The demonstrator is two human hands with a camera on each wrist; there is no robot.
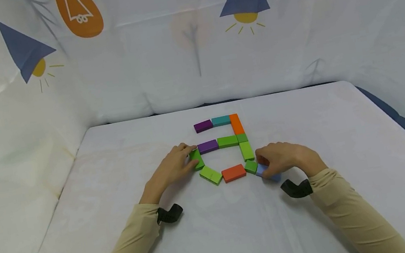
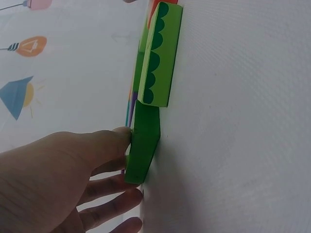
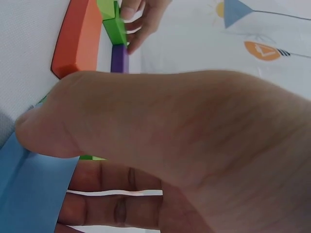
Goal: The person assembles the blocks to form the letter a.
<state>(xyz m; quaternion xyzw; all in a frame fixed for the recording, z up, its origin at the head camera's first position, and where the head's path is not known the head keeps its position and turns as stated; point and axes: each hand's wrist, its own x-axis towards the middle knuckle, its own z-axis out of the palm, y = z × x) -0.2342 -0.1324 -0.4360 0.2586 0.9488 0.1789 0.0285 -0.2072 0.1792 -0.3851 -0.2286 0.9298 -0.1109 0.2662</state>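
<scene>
Wooden blocks lie flat in a figure on the white table. My left hand (image 1: 172, 166) pinches a green block (image 1: 197, 159) at the figure's left side, its thumb on the block (image 2: 145, 141) in the left wrist view. At the lower right, my right hand (image 1: 287, 156) grips a blue block (image 1: 267, 172) between thumb and fingers; one end touches or nearly touches a small green block (image 1: 251, 166). The right wrist view shows the thumb across the blue block (image 3: 39, 187), with fingers along its far side. Between the hands lie a light green block (image 1: 210, 175) and an orange-red block (image 1: 234, 173).
A purple block (image 1: 208, 146) and a green block (image 1: 227, 141) form the middle row. Above are a dark purple block (image 1: 203, 126), a teal block (image 1: 221, 121) and an orange block (image 1: 237, 124). A white printed curtain (image 1: 160, 62) stands behind the table (image 1: 112, 158).
</scene>
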